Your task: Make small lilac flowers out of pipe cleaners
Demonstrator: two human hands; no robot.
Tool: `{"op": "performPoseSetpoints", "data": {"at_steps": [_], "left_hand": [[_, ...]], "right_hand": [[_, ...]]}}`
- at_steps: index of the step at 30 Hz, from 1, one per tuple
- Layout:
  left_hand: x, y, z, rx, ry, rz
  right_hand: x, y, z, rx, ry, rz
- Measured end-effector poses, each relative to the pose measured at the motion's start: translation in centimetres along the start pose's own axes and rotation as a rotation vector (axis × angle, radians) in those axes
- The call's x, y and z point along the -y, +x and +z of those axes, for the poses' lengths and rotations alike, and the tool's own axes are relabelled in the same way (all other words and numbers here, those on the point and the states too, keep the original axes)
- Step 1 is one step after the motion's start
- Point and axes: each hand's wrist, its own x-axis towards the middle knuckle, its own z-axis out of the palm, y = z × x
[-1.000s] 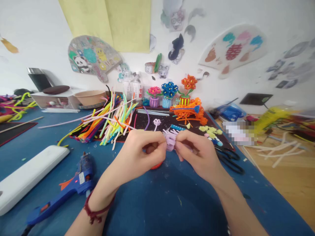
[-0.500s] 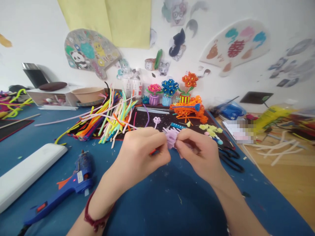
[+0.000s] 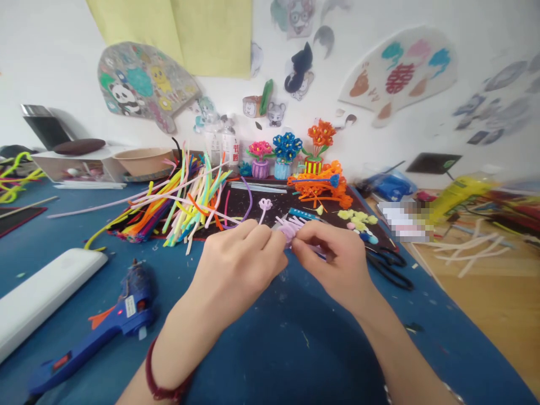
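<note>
Between my two hands is a small lilac pipe cleaner piece (image 3: 288, 230), bent into loops, its lower part hidden by fingers. My left hand (image 3: 244, 270) is closed, thumb and fingers pinching its left side. On the right side my right hand (image 3: 333, 256) pinches it between thumb and forefinger. Just beyond, a finished-looking lilac pipe cleaner flower (image 3: 265, 205) on a stem lies on the dark mat (image 3: 248, 198). Some loose lilac pieces and a teal tool with pale markings (image 3: 302, 214) are right behind my fingers.
A blue glue gun (image 3: 126, 315) and a white bar-shaped case (image 3: 50, 295) lie on the left. Bundled pipe cleaners (image 3: 198, 197) spread behind my left hand. Black scissors (image 3: 390, 267) lie to the right. Small potted flowers (image 3: 287, 154) stand by the wall, near orange pipe cleaner flowers (image 3: 333, 188).
The whole view has shifted slightly. My hands stay together on the lilac piece, which has turned a little, and my left hand's knuckles now face the camera more.
</note>
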Motion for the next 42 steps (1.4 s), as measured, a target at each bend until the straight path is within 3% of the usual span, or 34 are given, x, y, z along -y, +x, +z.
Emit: {"op": "performPoseSetpoints", "data": {"at_steps": [6,14,17,28,36,42], "left_hand": [[0.1,0.0,0.5,0.004,-0.05,-0.037],[0.9,0.4,-0.2,0.108,-0.504,-0.316],[0.8,0.6,-0.6,0.18,-0.67,-0.33],[-0.1,0.7,-0.6,0.286,-0.96,-0.375],[-0.6,1.0,-0.5,0.185,-1.037,-0.468],[-0.8,0.9,-0.7,0.175,-1.086,-0.511]], "right_hand": [[0.0,0.0,-0.2,-0.012,0.004,0.049],[-0.5,0.4,-1.3,0.029,0.285,0.304],[-0.6,0.3,-1.4,0.042,0.368,0.337],[-0.2,0.5,-1.6,0.034,0.332,0.311],[0.2,0.5,-1.4,0.077,0.363,0.257],[0.1,0.4,-1.4,0.117,0.372,0.208]]}}
